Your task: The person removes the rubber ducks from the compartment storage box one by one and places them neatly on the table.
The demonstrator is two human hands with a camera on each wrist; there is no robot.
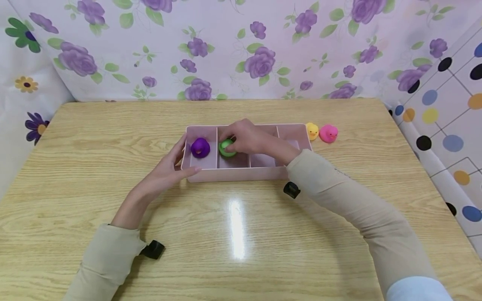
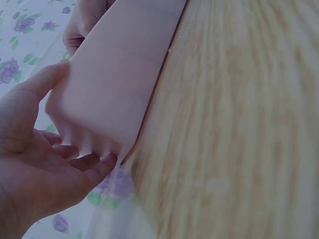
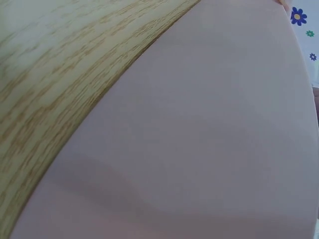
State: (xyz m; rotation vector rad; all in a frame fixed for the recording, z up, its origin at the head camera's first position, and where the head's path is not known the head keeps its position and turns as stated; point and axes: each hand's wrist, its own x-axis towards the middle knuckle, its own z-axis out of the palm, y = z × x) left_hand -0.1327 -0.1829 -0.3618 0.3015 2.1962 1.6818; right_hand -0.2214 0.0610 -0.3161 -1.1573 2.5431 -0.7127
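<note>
A long pink divided box (image 1: pixel 237 174) lies across the table. My left hand (image 1: pixel 164 170) holds its left end, thumb at the front rim and fingers around the end wall; the left wrist view shows these fingers (image 2: pixel 97 167) against the wall. Inside the leftmost compartment sits a purple rubber duck (image 1: pixel 200 148). My right hand (image 1: pixel 248 137) reaches over the box and pinches a green rubber duck (image 1: pixel 227 153) in the second compartment, partly covering it. In the right wrist view the box's front wall (image 3: pixel 189 124) fills most of the picture and hides that hand's fingers.
Just beyond the box's right end, a yellow rubber duck (image 1: pixel 312 131) and a pink rubber duck (image 1: pixel 329 133) stand on the wooden table (image 1: pixel 196 234). A flowered cloth (image 1: pixel 226 50) hangs behind the table's far edge.
</note>
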